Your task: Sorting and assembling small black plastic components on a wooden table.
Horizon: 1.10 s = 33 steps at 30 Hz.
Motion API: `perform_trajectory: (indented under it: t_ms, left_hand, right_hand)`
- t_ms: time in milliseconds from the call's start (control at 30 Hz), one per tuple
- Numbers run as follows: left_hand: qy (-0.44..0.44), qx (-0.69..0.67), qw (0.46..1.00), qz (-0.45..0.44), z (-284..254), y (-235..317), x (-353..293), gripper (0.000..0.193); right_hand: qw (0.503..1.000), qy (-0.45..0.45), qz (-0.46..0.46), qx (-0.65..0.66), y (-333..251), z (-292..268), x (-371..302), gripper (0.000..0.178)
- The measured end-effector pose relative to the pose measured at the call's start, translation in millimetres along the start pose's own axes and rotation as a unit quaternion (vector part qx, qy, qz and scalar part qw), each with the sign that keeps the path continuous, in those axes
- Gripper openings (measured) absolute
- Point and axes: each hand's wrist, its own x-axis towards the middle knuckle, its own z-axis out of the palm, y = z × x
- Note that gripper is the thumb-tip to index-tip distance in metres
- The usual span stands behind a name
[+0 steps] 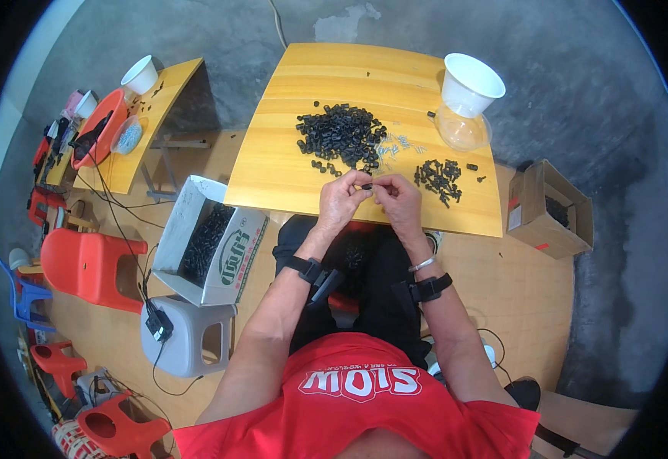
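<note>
Both hands meet over the near edge of the yellow wooden table [288,183]. My left hand [339,203] pinches a small black cylindrical part [367,186] between thumb and fingers. Beside it my right hand [399,203] is closed in a pinch, its fingertips at that part; what they grip is too small to make out. Just beyond lies a large heap of short black cylinders [341,134]. To its right are scattered thin silvery pins [396,145]. Right of my right hand is a smaller pile of black screw-like pieces [438,179].
A white bowl [471,84] and a clear plastic bowl [460,128] stand at the far right. Left of the table, a white carton [173,229] holds black parts; a grey stool [185,336] is nearby. An open brown box [548,210] stands right. Cables trail across the left floor.
</note>
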Motion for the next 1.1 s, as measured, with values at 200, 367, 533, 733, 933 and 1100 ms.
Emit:
perform_trajectory:
  t_ms: [200,367,533,733,933,1100]
  left_hand:
    - [0.008,-0.011,1.0,-0.006,1.1,-4.6,0.5,0.022]
    - [0.005,-0.048,0.999,-0.017,2.6,-6.1,0.9,0.018]
    - [0.013,-0.052,0.998,-0.016,1.7,-2.8,-0.1,0.016]
    - [0.016,-0.057,0.998,-0.027,1.8,0.4,0.5,0.016]
    - [0.042,-0.124,0.991,-0.034,2.6,-10.0,1.6,0.018]
    - [0.108,-0.318,0.94,-0.061,-11.4,-2.0,4.9,0.016]
  right_hand:
    - [0.998,-0.016,0.056,0.037,-0.2,-0.1,0.7,0.006]
    - [1.0,0.011,-0.026,0.003,7.3,2.4,1.7,0.006]
    - [0.98,0.0,-0.139,-0.139,-1.3,1.6,2.1,0.005]
    - [0.956,-0.008,-0.213,-0.2,-7.4,-0.5,0.3,0.011]
    - [0.972,-0.014,-0.176,-0.157,-1.8,4.4,-3.0,0.014]
    - [0.985,0.026,-0.092,-0.145,1.6,-3.5,0.4,0.014]
